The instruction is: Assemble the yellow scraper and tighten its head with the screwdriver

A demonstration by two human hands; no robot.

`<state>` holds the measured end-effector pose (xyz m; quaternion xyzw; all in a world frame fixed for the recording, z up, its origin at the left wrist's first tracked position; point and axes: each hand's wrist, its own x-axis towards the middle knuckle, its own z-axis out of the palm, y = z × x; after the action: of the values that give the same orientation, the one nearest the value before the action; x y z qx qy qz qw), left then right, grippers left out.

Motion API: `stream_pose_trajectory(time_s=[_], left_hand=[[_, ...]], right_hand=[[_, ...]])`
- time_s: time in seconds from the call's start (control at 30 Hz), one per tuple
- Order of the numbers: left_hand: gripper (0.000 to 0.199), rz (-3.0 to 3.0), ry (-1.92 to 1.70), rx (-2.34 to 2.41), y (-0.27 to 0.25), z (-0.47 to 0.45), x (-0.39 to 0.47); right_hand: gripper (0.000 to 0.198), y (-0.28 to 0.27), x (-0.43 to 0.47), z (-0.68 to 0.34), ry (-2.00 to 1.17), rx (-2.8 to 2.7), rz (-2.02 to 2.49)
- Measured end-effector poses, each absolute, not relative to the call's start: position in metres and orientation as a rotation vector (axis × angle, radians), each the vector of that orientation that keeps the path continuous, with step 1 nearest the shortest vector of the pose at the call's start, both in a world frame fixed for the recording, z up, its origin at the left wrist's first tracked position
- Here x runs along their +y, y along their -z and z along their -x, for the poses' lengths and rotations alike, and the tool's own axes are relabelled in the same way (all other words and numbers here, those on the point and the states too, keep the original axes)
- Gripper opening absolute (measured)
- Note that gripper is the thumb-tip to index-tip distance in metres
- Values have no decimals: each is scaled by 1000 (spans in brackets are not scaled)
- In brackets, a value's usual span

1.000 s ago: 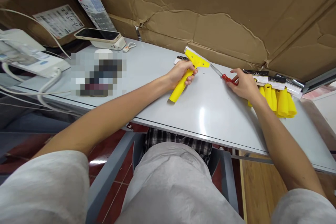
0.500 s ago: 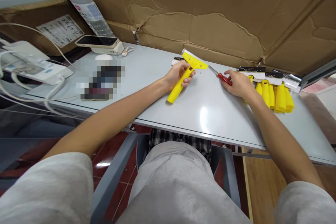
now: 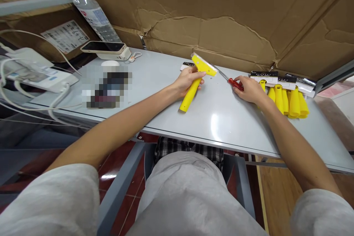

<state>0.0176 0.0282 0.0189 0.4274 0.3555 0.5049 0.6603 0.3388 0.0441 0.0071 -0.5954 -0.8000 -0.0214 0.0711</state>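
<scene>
A yellow scraper (image 3: 190, 95) is gripped near its neck by my left hand (image 3: 186, 82), its wide head tilted up and away and its handle slanting toward me. My right hand (image 3: 247, 87) is closed around the red handle of a screwdriver (image 3: 231, 82). The screwdriver's shaft points left and ends beside or behind the right end of the scraper head; whether they touch I cannot tell. A tiny dark screw-like piece (image 3: 211, 78) lies on the table (image 3: 166, 116) below that end. A packaging card (image 3: 187, 65) shows partly behind my left hand.
Several yellow handles (image 3: 294, 104) with black-and-white cards lie right of my right hand. Cardboard (image 3: 210, 33) walls the back edge. On the left stand a plastic bottle (image 3: 96, 18), a phone (image 3: 103, 47) on a white block, and a power strip (image 3: 52, 75) with loose cables.
The scraper has turned slightly, its handle end shifting right and a little down. My left thumb now lies across its neck. The screwdriver and right hand have moved slightly left.
</scene>
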Motion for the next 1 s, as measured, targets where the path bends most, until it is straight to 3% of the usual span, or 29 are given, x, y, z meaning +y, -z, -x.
stream_pose_trajectory(time_s=[0.13,0.27,0.43,0.57,0.83,1.0], left_hand=[[9,-937,-1162,1035,-20,-24,28],[19,-929,-1193,1027,-22,-27,25],[15,-930,-1208,1009,-22,-28,22],[15,-1084,-1158,1090,-17,-29,23],[20,-1256,-1193,1203,-1,-20,42],[20,-1213,-1311,1191,-4,-12,51]], right_hand=[[55,-8,45,-340,62,-2412,1777],[56,-10,45,-337,81,-2399,1813],[63,-9,37,-320,196,-2293,1812],[51,-12,37,-292,345,-2329,1694],[48,-16,90,-236,-49,-2426,1572],[35,-5,107,-234,-156,-2394,1484]])
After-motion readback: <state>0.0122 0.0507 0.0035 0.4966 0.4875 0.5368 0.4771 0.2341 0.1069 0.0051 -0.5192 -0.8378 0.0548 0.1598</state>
